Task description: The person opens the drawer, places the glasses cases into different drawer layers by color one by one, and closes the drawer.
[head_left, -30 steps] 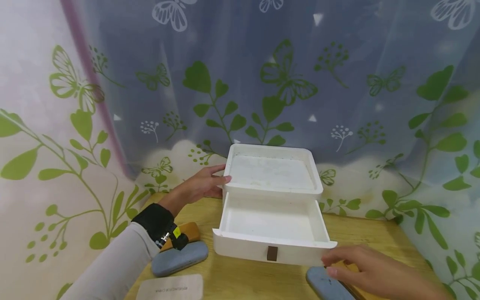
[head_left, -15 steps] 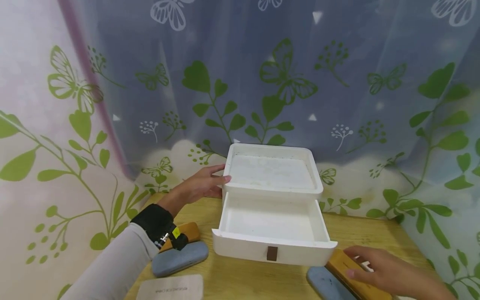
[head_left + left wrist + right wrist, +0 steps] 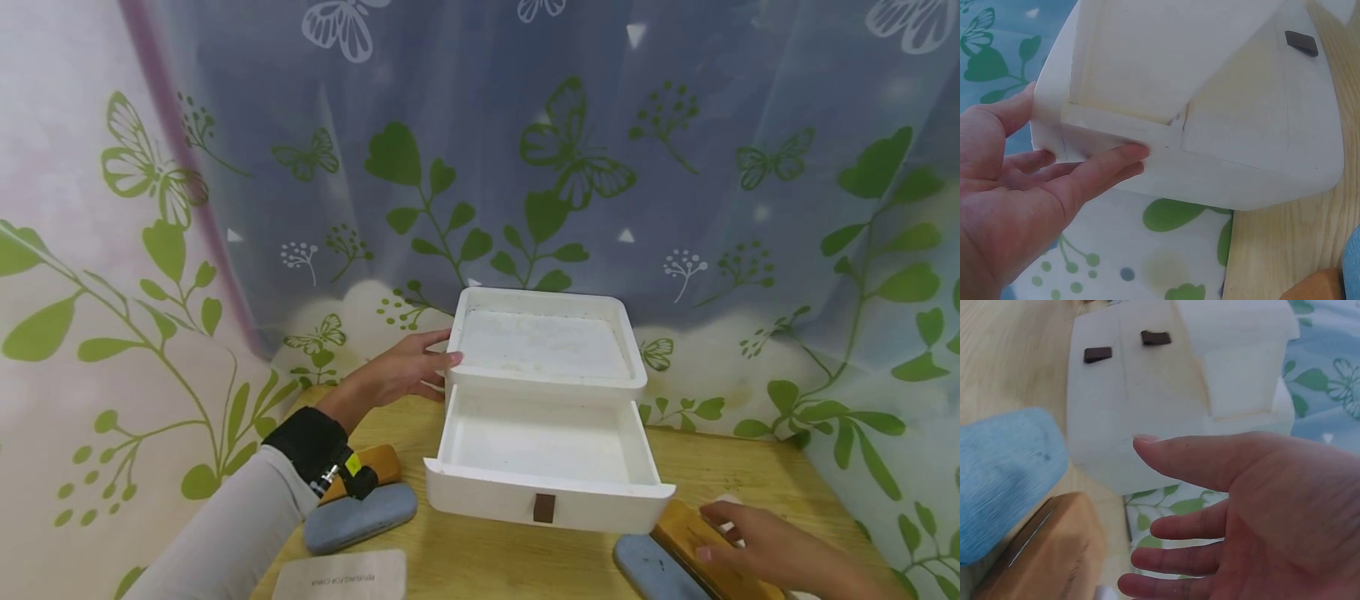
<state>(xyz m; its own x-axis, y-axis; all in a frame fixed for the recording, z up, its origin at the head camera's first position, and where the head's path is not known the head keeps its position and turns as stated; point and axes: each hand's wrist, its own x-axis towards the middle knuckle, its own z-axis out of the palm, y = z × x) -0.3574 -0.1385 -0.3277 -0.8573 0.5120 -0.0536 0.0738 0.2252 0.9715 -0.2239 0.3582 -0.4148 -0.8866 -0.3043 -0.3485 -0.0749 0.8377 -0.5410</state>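
Observation:
A white drawer cabinet (image 3: 547, 337) with a shallow tray top stands against the curtain. Its upper drawer (image 3: 551, 433) is pulled out, bare inside, with a brown tab (image 3: 544, 507) on its front. My left hand (image 3: 405, 367) rests against the cabinet's left side, thumb at the top rim. Seen from the left wrist, its fingers (image 3: 1100, 165) lie extended along the side wall. My right hand (image 3: 765, 546) hovers over an orange case (image 3: 701, 546) right of the drawer, fingers spread and palm holding nothing in the right wrist view. A blue case (image 3: 654, 567) lies beside the orange one.
Left of the drawer, another blue case (image 3: 360, 517) and an orange case (image 3: 382, 461) lie on the wooden table (image 3: 480, 558), partly behind my forearm. A pale printed rectangle (image 3: 341, 575) is at the front. The patterned curtain (image 3: 570, 208) closes in the back and sides.
My right hand has moved away from the drawer's front right corner, to the right, uncovering the orange case. My left hand stays at the cabinet, and the drawer remains pulled out.

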